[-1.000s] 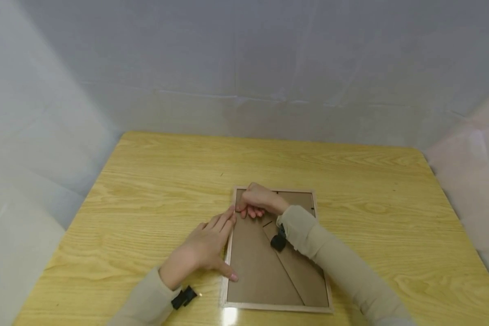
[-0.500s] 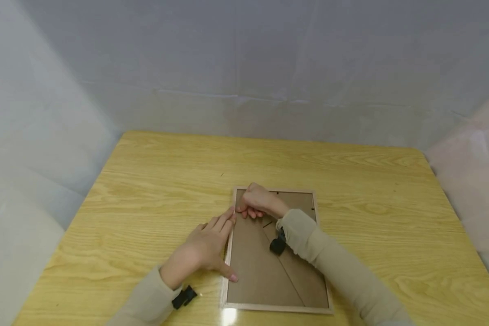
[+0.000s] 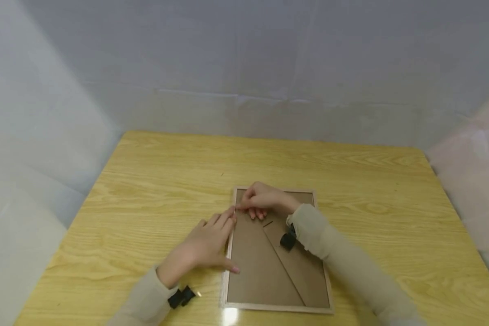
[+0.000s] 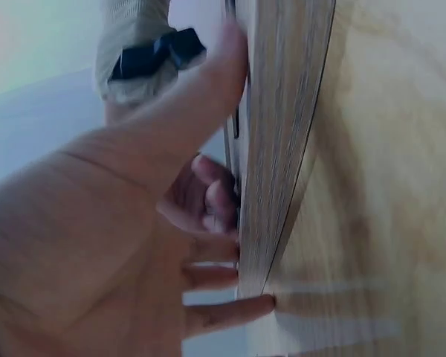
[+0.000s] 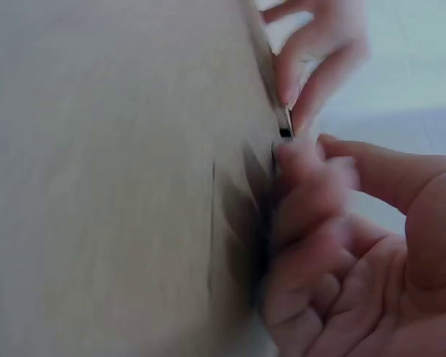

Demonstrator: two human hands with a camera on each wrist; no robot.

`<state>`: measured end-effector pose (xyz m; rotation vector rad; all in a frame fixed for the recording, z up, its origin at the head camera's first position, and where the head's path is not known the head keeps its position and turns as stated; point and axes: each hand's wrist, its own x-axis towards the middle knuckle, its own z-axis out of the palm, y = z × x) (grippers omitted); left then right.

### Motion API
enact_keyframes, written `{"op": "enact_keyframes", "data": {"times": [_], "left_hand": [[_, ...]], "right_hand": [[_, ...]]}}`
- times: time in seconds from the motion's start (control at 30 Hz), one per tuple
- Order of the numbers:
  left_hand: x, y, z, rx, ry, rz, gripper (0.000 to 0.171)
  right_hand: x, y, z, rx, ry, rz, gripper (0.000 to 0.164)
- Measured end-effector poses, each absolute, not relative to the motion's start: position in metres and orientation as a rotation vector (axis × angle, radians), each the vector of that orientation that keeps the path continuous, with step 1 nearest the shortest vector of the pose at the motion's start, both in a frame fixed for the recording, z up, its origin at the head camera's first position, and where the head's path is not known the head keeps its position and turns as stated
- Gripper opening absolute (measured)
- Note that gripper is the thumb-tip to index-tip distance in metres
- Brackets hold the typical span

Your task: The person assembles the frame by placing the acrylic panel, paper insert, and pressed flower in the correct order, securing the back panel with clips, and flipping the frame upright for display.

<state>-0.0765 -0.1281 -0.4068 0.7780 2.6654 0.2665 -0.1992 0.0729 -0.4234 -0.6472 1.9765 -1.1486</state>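
A picture frame lies back up on the table, its thin pale wooden rim around a brown backing board. A slanted stand flap is set flat into that board. Along the frame's left side rests my left hand, fingers straight against the outer edge and thumb reaching over the rim. My right hand is over the upper left of the board, fingers curled, thumb and index finger at the left rim. A small black tab shows at the rim just beyond the right fingertips, which are blurred.
The wood-grain table extends around the frame on all visible sides. Pale cloth walls enclose its back and both sides. A black strap mount sits on the left wrist, another mount on the right.
My right hand and forearm have shifted slightly right, with thumb and index finger now stretched more toward the rim. The left thumb has moved up a little; the frame stays in place.
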Motion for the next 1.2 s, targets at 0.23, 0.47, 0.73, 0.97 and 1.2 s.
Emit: {"op": "enact_keyframes", "data": {"times": [0.23, 0.47, 0.73, 0.97, 1.2], "left_hand": [[-0.103, -0.129, -0.410, 0.852, 2.853, 0.618, 0.028], [-0.127, -0.124, -0.418, 0.600, 2.802, 0.856, 0.008], [-0.139, -0.121, -0.426, 0.406, 2.790, 0.823, 0.016], [-0.149, -0.127, -0.424, 0.329, 2.350, 1.120, 0.017], [-0.159, -0.129, -0.418, 0.245, 2.147, 1.181, 0.016]], "right_hand": [[-0.187, 0.097, -0.407, -0.867, 2.346, -0.824, 0.020], [-0.157, 0.148, -0.401, -0.600, 2.717, -0.600, 0.020], [-0.137, 0.201, -0.417, -0.387, 2.864, -0.591, 0.052], [-0.137, 0.225, -0.429, -0.421, 2.672, -0.860, 0.076], [-0.140, 0.231, -0.437, -0.369, 2.471, -1.115, 0.086]]}}
